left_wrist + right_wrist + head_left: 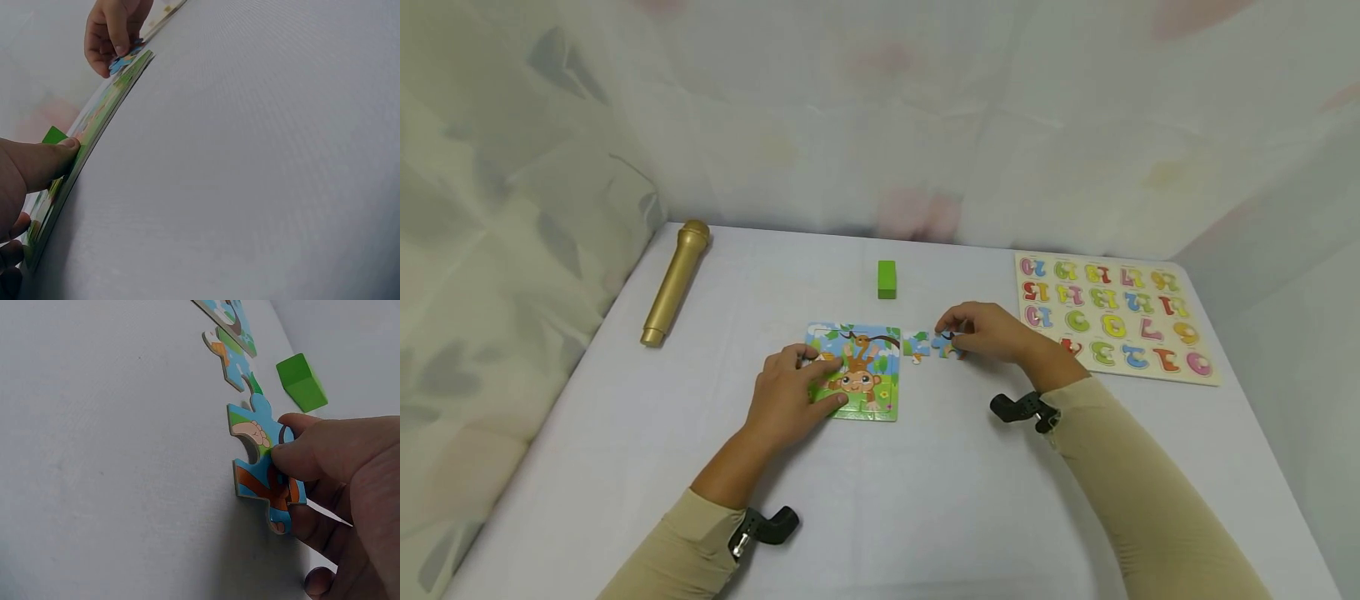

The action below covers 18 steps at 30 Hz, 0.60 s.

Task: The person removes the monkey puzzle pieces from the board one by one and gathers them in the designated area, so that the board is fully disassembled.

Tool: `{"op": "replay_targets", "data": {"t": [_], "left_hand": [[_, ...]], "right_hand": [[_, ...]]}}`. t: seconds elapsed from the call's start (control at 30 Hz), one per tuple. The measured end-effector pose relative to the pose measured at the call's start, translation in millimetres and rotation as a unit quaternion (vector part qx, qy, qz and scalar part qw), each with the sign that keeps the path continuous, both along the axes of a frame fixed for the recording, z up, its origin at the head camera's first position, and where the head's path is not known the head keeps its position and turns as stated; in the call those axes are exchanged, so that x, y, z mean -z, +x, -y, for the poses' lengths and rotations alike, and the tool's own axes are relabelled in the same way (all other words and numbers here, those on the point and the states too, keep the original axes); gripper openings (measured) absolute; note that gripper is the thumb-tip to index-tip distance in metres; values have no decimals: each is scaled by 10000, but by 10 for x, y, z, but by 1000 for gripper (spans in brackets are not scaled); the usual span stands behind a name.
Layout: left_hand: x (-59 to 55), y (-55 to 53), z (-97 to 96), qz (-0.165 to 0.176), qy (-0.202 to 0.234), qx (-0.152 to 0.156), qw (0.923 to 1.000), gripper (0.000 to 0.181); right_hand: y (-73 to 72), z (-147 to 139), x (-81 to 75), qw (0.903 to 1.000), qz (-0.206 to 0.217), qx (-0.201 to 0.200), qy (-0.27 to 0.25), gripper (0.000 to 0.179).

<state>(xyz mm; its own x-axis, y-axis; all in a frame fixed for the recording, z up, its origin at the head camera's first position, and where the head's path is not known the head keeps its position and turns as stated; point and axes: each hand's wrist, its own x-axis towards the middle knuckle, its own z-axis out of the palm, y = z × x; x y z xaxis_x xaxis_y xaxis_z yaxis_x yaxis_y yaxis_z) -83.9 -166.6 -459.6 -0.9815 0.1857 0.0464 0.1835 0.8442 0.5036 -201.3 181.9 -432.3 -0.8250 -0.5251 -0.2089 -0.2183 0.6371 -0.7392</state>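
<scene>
In the head view, the square monkey puzzle (880,392) lies in its frame on the white table. My left hand (782,400) rests on its left side, thumb on the lower part and fingers spread toward the upper left. The left wrist view shows that thumb (59,156) on the picture near the edge. Right of the frame, my right hand (992,333) pinches a blue puzzle piece (253,478) with a brown stripe and a small foot printed on it, tilted in the right wrist view. Between it and the frame lies another puzzle piece (916,343), green and blue.
A green block (887,279) stands behind the puzzle. At the right is a number board (1129,337) with colourful numerals, partly behind my right forearm. A gold microphone (677,283) lies at the far left. Patterned cloth (880,125) hangs behind the table.
</scene>
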Motion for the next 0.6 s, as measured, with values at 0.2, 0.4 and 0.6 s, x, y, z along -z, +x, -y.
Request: {"op": "replay_targets", "data": {"t": [0.2,0.4,0.6], "left_hand": [[15,0,-8,16,-36,-12,10000,55],[5,12,-18,-8,-32,-25,10000,55],[-6,35,-14,-67,-107,23,9999,56]], "right_hand": [[20,-28,38,9996,-257,-43,100,27],[28,-34,49,9988,-448,-66,168,28],[38,-26,44,9979,-597,-80,245,28]]}}
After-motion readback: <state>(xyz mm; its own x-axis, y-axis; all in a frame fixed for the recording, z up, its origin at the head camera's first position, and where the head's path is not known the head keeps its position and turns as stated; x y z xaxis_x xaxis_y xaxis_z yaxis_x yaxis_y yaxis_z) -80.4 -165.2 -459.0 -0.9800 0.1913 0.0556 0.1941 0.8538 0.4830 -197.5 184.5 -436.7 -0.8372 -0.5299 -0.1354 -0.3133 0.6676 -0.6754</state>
